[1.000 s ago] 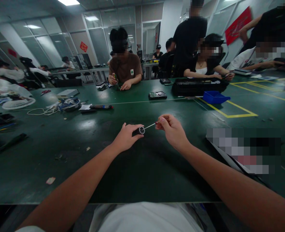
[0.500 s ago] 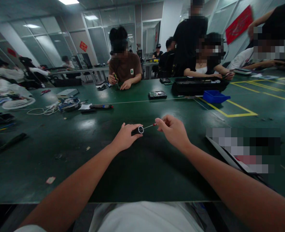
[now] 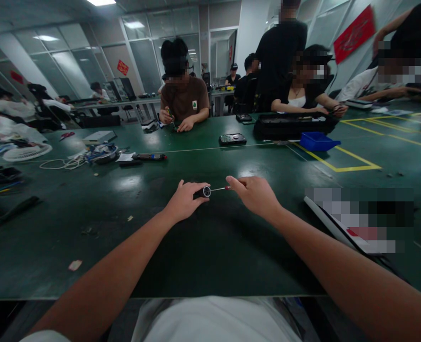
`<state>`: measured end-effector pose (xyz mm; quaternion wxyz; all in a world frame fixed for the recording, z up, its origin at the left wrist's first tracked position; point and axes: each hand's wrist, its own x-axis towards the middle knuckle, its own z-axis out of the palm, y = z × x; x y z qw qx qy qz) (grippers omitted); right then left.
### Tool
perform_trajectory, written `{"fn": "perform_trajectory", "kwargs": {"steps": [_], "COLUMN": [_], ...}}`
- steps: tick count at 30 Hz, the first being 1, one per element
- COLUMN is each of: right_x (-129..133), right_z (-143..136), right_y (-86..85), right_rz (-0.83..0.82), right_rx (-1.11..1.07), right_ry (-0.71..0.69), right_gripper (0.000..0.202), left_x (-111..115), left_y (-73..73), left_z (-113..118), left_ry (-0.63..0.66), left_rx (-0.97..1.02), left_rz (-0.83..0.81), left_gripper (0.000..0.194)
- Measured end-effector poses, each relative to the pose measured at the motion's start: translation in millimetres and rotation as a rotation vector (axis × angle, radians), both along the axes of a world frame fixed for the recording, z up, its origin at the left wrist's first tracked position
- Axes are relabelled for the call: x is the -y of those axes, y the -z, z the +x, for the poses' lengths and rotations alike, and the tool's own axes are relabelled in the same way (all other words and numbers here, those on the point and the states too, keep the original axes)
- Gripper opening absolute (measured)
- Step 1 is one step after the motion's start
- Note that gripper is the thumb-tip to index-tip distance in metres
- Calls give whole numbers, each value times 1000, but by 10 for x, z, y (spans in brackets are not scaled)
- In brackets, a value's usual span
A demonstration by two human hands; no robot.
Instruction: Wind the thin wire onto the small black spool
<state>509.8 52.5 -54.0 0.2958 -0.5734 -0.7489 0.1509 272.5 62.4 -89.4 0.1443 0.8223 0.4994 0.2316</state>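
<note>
My left hand [image 3: 185, 201] is closed around a small black cylinder [image 3: 206, 191] with a pale ring at its end, which faces right. Fingers hide most of its body. My right hand [image 3: 256, 194] is wrapped round the handle of a screwdriver [image 3: 219, 189]; a red collar shows by the thumb. The thin metal shaft runs left, nearly level, and its tip reaches the ringed end of the cylinder. Whether the tip is inside or only against it I cannot tell. Both hands are just above the green table [image 3: 203, 256].
A blue tray [image 3: 318, 141] and an opened device [image 3: 232, 139] lie ahead. Tangled cables [image 3: 101, 154] and a dark tool [image 3: 149, 157] are on the left. A blurred-out flat item [image 3: 360, 221] lies right of my right arm. A person in brown [image 3: 185, 99] works opposite.
My right hand has turned and dropped slightly, so the screwdriver has gone from slanting upward to nearly level. My left hand still holds the cylinder in almost the same place.
</note>
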Motion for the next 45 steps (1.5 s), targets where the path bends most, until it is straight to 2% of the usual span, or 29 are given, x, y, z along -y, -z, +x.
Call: {"fn": "perform_trajectory", "kwargs": {"steps": [7, 9, 13, 15, 19, 24, 31, 34, 41, 45], "right_x": [-22, -27, -7, 14, 43, 54, 56, 42, 63, 72], "right_z": [33, 34, 7, -12, -26, -24, -36, -39, -51, -45], "right_y": [40, 39, 21, 19, 40, 71, 38, 65, 90, 61], "right_rz": [51, 39, -63, -63, -14, 76, 72, 78, 94, 67], "right_rx": [-31, -26, 17, 19, -25, -140, -179, -242, -355, -308], "right_ry": [-118, -129, -117, -103, -74, -120, -102, -107, -131, -150], "right_gripper": [30, 33, 60, 66, 55, 19, 34, 26, 22, 30], "left_x": [-19, -25, -24, -21, -26, -35, 6, 12, 17, 25], "left_y": [-32, -28, -12, -7, -10, -14, -17, -21, -20, -27], "left_z": [-27, -30, -22, -20, -36, -40, 13, 14, 30, 39], "left_ry": [-50, -56, -56, -49, -46, -62, -28, -18, -15, -13], "left_rx": [41, 40, 34, 31, 39, 54, 17, 7, 5, -1], "left_rz": [27, 32, 41, 43, 42, 32, 2, -2, -22, -22], "left_gripper": [39, 39, 40, 40, 40, 40, 38, 39, 38, 38]}}
